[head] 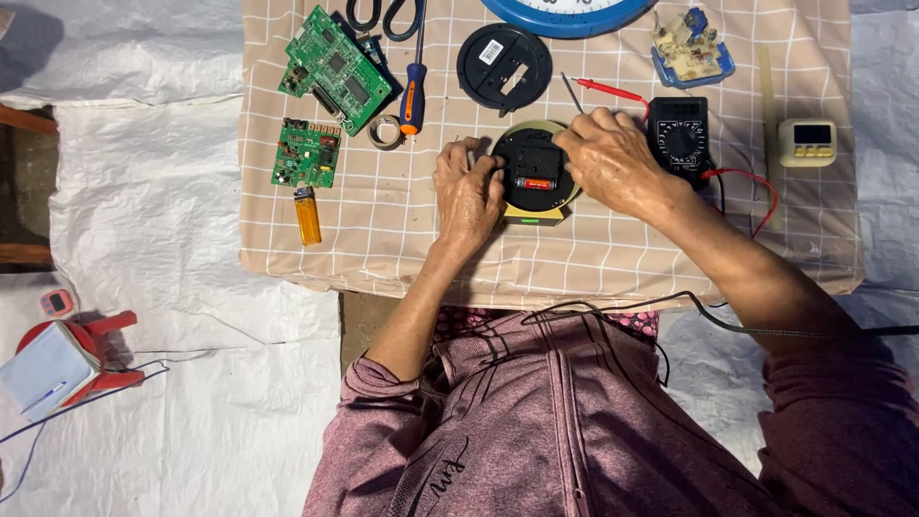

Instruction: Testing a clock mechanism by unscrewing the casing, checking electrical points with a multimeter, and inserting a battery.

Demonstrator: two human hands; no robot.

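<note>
A small round clock lies face down (536,177) on a checked cloth (383,239); its black back shows a battery and it has a pale yellow rim. My left hand (469,196) grips the clock's left edge. My right hand (613,158) rests on its upper right edge, fingers curled over the rim. A thin red probe (613,92) lies just beyond my right hand. A black multimeter (680,139) sits right next to that hand, partly hidden by it.
Two green circuit boards (335,67) (306,153), an orange lighter (307,218), a tape roll (386,131), a screwdriver (413,91), scissors (383,14), a black round cover (504,67), a blue clock rim (565,14), a small timer (807,142). A red stool (91,354) stands at the left.
</note>
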